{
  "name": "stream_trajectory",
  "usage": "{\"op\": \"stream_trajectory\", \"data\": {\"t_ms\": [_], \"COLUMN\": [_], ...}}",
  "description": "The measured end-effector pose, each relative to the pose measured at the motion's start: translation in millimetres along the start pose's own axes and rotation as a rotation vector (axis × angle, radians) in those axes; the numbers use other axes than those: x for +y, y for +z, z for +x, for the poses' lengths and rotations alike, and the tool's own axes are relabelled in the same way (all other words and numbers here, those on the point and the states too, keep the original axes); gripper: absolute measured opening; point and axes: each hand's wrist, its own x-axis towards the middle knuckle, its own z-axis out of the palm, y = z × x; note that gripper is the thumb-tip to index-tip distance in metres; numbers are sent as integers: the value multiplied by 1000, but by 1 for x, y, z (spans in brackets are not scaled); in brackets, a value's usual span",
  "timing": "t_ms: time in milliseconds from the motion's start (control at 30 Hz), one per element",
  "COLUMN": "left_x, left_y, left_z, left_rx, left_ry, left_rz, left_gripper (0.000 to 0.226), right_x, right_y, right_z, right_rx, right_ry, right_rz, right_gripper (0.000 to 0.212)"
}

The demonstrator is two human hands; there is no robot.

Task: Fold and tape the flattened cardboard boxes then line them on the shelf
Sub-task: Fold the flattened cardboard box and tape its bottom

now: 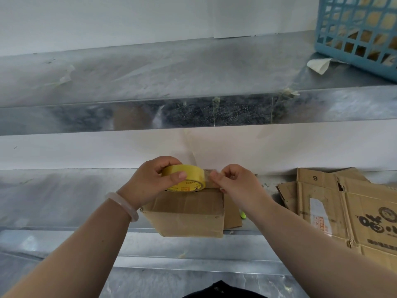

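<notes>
the folded cardboard box (pixel 187 214) sits at the front edge of the lower metal shelf (pixel 64 201), matte brown with soft creases across its top flaps. just above it i see the left hand (pixel 150 181) gripping a round roll of yellow tape (pixel 189 176), thumb across the glossy outer band. the right hand (pixel 234 181) pinches the clear loose end beside the roll, fingers curled. a smooth pale bangle (pixel 124 206) circles the left wrist. to the right, creased, printed flattened boxes (pixel 343 207) lie stacked on the same shelf. on the scuffed sheet-metal upper shelf (pixel 150 72) stands a blue plastic lattice basket (pixel 354 29).
</notes>
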Motion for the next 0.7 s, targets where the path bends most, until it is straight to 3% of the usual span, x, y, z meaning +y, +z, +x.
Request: {"op": "stream_trajectory", "data": {"t_ms": [133, 267, 333, 400, 467, 600, 700], "left_x": [-10, -20, -22, -24, -26, -42, -47], "left_y": [11, 18, 19, 20, 24, 28, 28], "left_z": [-7, -12, -13, -15, -15, -11, -10], "left_rx": [107, 118, 74, 35, 12, -108, -64], "left_ry": [7, 51, 39, 3, -12, 55, 65], "left_rz": [-78, -9, 33, 103, 281, 608, 602], "left_gripper": [36, 40, 58, 92, 106, 96, 79], "right_x": [-5, -10, -12, -17, -22, -25, -24], "right_y": [5, 12, 11, 5, -5, -26, -34], "right_z": [-3, -1, 0, 1, 2, 5, 4], "right_rx": [56, 67, 97, 143, 180, 234, 270], "right_ry": [-66, -92, -123, -134, -130, -117, -117], "right_rz": [49, 177, 209, 238, 292, 303, 274], "right_gripper": [31, 30, 25, 22, 20, 19, 19]}}
